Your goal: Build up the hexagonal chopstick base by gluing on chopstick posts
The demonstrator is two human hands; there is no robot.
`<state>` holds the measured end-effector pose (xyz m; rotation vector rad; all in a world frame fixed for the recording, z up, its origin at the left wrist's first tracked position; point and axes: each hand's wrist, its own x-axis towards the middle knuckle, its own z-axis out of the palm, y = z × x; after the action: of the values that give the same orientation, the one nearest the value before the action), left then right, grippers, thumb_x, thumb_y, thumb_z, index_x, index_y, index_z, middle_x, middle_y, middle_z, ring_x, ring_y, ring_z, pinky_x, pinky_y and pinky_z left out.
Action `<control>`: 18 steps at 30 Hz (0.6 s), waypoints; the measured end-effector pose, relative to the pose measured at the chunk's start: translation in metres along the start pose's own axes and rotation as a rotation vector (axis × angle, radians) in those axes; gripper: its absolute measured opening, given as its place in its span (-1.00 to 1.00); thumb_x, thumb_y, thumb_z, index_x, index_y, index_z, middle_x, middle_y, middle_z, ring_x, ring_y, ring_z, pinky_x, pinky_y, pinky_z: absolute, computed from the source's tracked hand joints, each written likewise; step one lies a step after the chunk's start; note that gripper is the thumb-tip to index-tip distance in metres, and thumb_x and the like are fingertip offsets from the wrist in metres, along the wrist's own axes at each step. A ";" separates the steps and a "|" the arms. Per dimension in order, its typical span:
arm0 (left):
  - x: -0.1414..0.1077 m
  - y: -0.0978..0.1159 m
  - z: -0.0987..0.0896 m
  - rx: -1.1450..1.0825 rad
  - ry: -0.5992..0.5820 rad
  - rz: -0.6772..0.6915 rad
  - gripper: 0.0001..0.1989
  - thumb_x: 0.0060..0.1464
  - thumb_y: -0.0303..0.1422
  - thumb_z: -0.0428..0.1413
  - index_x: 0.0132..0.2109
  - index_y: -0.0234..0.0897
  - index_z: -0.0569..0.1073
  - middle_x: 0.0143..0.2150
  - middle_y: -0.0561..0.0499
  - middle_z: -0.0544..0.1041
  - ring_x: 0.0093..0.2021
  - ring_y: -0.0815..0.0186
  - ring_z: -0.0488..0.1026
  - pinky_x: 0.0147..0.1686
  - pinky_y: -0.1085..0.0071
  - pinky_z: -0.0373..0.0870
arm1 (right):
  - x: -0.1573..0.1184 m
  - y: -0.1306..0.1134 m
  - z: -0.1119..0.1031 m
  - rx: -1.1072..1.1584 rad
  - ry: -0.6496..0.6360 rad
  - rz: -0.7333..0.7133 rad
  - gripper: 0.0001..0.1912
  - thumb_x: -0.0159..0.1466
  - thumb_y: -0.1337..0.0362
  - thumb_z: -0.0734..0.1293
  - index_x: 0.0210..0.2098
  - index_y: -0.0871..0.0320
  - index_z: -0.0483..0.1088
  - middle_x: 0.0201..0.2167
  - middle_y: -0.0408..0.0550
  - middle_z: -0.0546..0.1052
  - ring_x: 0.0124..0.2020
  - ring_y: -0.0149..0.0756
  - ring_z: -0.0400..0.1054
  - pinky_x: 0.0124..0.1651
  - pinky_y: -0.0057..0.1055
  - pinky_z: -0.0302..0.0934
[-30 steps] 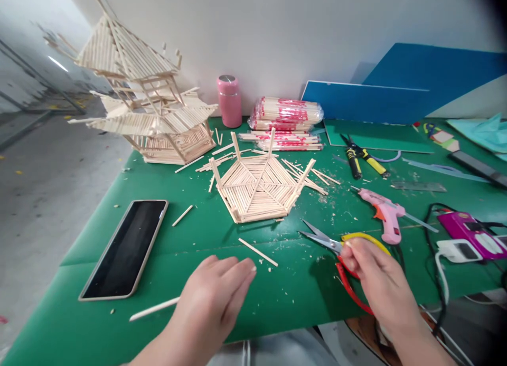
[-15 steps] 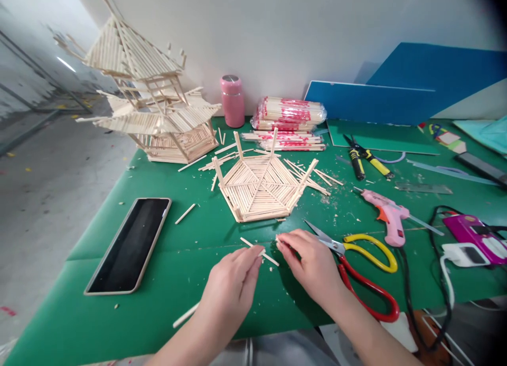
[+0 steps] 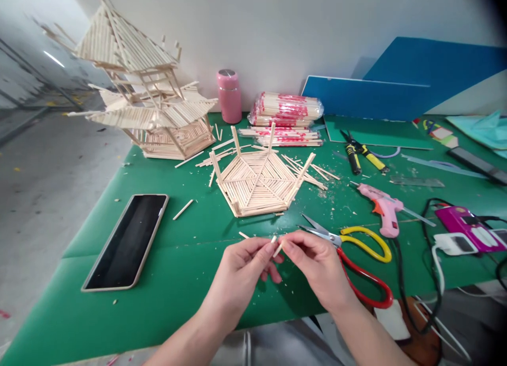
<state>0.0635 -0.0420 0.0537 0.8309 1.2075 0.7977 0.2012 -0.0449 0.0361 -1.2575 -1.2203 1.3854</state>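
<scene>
My left hand point(image 3: 247, 263) pinches a short wooden stick, its pale end showing at the fingertips. Close beside it, my right hand point(image 3: 311, 257) grips another short stick piece point(image 3: 278, 250) between thumb and finger. The two hands nearly touch at the fingertips. Just beyond them lies a hexagonal stick base point(image 3: 259, 181) with upright posts at its corners. Scissors point(image 3: 336, 240) with one yellow and one red handle rest open beside my right hand. A loose stick point(image 3: 243, 235) shows partly behind my left hand.
Left: a phone point(image 3: 127, 244) and a stick pagoda point(image 3: 154, 112). Behind the base: a pink flask point(image 3: 228, 97) and wrapped stick bundles point(image 3: 285, 112). Right: pliers point(image 3: 362, 155), a pink glue gun point(image 3: 382, 207), cables and a purple power block point(image 3: 467, 228). Stick pieces lie on the green table point(image 3: 178, 271).
My hands have come together, and the fingertips now meet around the short pieces. The loose stick is now mostly covered by my left hand. The view has shifted slightly.
</scene>
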 end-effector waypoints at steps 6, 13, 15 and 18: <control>0.001 -0.004 -0.001 -0.013 -0.049 -0.013 -0.81 -0.02 -0.31 0.10 -0.41 -0.37 0.50 -0.52 0.04 0.48 -0.66 0.48 0.33 -0.58 0.52 0.16 | 0.000 0.004 0.000 -0.132 0.057 -0.119 -0.90 0.13 0.26 0.32 -0.41 0.10 0.48 -0.46 -0.12 0.48 -0.41 -0.36 0.35 -0.34 -0.44 0.24; 0.003 -0.011 -0.004 -0.064 -0.066 0.024 -0.81 -0.02 -0.31 0.11 -0.42 -0.36 0.51 -0.55 0.05 0.47 -0.65 0.53 0.25 -0.57 0.55 0.16 | 0.000 0.007 -0.001 -0.143 0.064 -0.213 -0.86 0.14 0.31 0.32 -0.31 0.03 0.48 -0.41 -0.13 0.46 -0.38 -0.39 0.34 -0.36 -0.45 0.23; 0.003 -0.012 -0.005 -0.075 -0.080 0.018 -0.82 -0.02 -0.31 0.11 -0.39 -0.36 0.52 -0.54 0.04 0.47 -0.65 0.53 0.25 -0.57 0.55 0.15 | 0.000 0.008 -0.001 -0.140 0.063 -0.216 -0.85 0.13 0.31 0.33 -0.30 0.01 0.48 -0.41 -0.14 0.45 -0.39 -0.41 0.32 -0.39 -0.47 0.21; 0.004 -0.012 -0.006 -0.082 -0.109 0.013 -0.82 -0.02 -0.31 0.11 -0.38 -0.35 0.53 -0.54 0.04 0.46 -0.64 0.52 0.26 -0.58 0.55 0.14 | 0.000 0.009 -0.003 -0.116 0.049 -0.198 -0.86 0.11 0.30 0.35 -0.31 0.00 0.48 -0.42 -0.16 0.42 -0.41 -0.42 0.29 -0.43 -0.47 0.18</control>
<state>0.0593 -0.0435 0.0411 0.8057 1.0675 0.7977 0.2045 -0.0457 0.0270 -1.2064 -1.3676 1.1486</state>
